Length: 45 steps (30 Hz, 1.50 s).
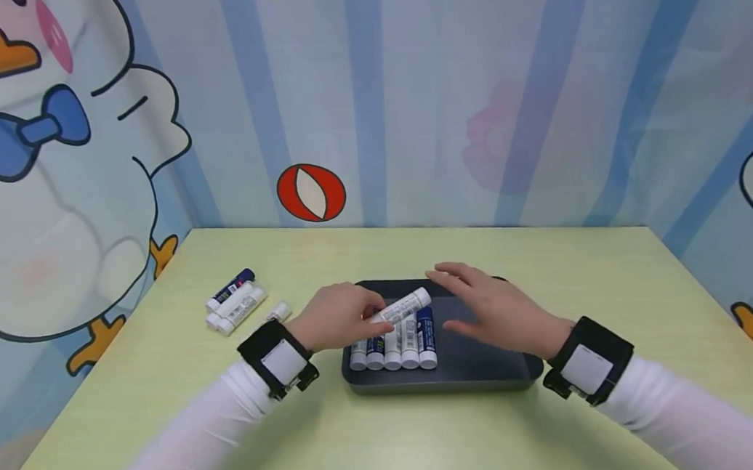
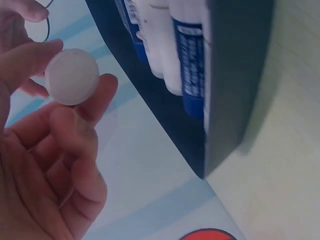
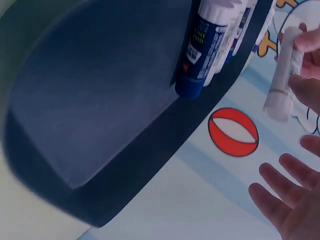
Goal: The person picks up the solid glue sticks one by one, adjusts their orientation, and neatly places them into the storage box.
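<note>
Behind the table [image 1: 417,436], a pale blue striped backdrop [image 1: 419,101] fills the upper part of the head view. The table's top is pale yellow-green. On the backdrop at left is a large printed duck [image 1: 56,243] with a blue bow tie. Two white sleeves [image 1: 181,445] reach in from below.

On the table is a dark tray [image 1: 492,381] with rounded corners. Over its right part, the right hand [image 1: 503,317] has its fingers apart and fairly straight, thumb away from them. The left hand [image 1: 336,316] is at the tray's left side, thumb and fingers pinching a white stick [image 1: 404,306]. Each wrist wears a black band [image 1: 591,362]. A red and white ball [image 1: 330,187] is printed low on the backdrop.

The pinched stick is tilted, its free end up and pointing toward the right hand, above a row of five sticks [image 1: 409,353] at the tray's left end. That row stands side by side, white and blue, the rightmost blue. Left of the tray, three sticks [image 1: 240,311] lie together on the table, one of them blue. A single stick [image 1: 280,311] lies nearer the left hand, partly hidden by it.
</note>
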### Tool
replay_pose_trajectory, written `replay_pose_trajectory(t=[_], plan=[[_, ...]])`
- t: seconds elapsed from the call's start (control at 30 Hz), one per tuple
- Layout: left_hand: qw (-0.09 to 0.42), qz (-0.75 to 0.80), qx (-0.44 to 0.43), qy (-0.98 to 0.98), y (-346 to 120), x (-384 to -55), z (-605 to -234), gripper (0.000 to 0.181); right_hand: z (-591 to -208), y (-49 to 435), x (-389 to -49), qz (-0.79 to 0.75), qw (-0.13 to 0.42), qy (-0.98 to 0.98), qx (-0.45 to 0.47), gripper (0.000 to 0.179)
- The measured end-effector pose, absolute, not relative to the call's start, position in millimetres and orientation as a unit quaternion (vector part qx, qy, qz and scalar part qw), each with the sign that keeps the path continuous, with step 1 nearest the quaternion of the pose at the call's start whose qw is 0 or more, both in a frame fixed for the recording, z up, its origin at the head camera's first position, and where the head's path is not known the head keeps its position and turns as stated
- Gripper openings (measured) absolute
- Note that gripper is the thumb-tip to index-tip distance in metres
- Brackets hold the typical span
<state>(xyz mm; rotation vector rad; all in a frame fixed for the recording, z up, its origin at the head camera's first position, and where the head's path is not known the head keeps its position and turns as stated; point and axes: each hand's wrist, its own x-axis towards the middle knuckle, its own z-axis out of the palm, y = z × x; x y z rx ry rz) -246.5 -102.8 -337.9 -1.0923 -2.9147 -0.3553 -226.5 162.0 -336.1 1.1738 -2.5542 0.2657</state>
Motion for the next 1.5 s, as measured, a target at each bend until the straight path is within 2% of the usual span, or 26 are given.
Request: replay_pose_trajectory(t=[0.17,0.33,0.73,0.9,1.0,1.13,1.2,1.33,1.5], plan=[[0.011,-0.112,-0.395,-0.912,-93,-242,-337,0.031,-340,150,-223,0.063,0.192,-0.865,0.46,0.055],[0.003,-0.117,-0.411,-0.904,-90,-240,-335,0.03,-338,143,-220,0.056,0.199,-0.854,0.478,0.041],[-0.011,-0.113,-0.41,-0.905,-82,-234,-331,0.031,-337,141,-218,0.017,0.212,-0.851,0.48,0.033],[0.004,-0.142,-0.388,-0.911,-86,-237,-335,0.038,-335,143,-218,0.021,0.222,-0.857,0.465,0.03],[0.025,-0.18,-0.346,-0.92,-99,-242,-341,0.042,-335,146,-217,0.032,0.214,-0.871,0.441,0.029],[0.053,-0.214,-0.25,-0.943,-122,-251,-351,0.037,-336,155,-218,0.065,0.177,-0.905,0.382,0.028],[0.047,-0.212,-0.199,-0.956,-132,-255,-357,0.033,-336,160,-219,0.096,0.142,-0.923,0.346,0.027],[-0.012,-0.189,-0.139,-0.972,-142,-258,-367,0.035,-336,167,-225,0.198,0.043,-0.942,0.266,0.026],[-0.076,-0.177,-0.132,-0.972,-142,-257,-374,0.039,-338,172,-235,0.283,-0.06,-0.944,0.159,0.027]])
